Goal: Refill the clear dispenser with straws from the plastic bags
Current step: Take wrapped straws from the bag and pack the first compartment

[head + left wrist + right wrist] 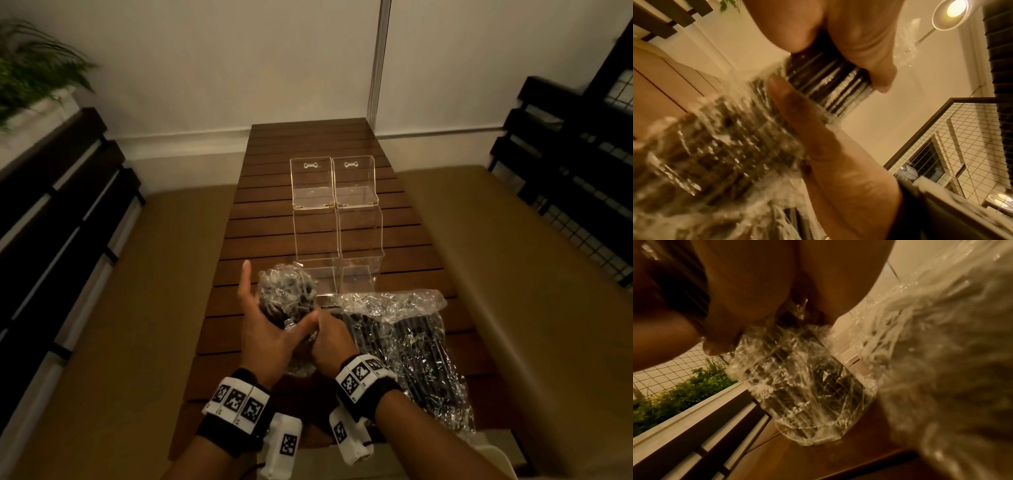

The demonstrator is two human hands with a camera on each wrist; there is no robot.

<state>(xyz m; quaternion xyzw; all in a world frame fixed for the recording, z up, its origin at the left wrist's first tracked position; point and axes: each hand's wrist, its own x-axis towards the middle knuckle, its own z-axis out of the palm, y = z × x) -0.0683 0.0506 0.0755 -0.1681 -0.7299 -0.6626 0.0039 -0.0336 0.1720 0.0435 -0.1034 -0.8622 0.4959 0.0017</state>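
The clear dispenser [337,219] stands mid-table, with two compartments and both lids tipped back. My left hand [270,329] holds a crinkled plastic bag of black straws [286,294] upright in front of the dispenser, with the index finger pointing up. In the left wrist view the left hand [818,78] wraps thumb and fingers around the straw bundle [828,84]. My right hand [330,339] grips the bag's lower end. The right wrist view shows the bag [801,378] hanging below its fingers [756,288]. A second bag of straws [411,349] lies on the table to the right.
The slatted wooden table [308,144] runs away from me to a white wall. Tan cushioned benches [513,257] flank it, with dark slatted backrests [51,205]. A plant [30,68] is at the far left and a wire mesh panel [589,233] at the right.
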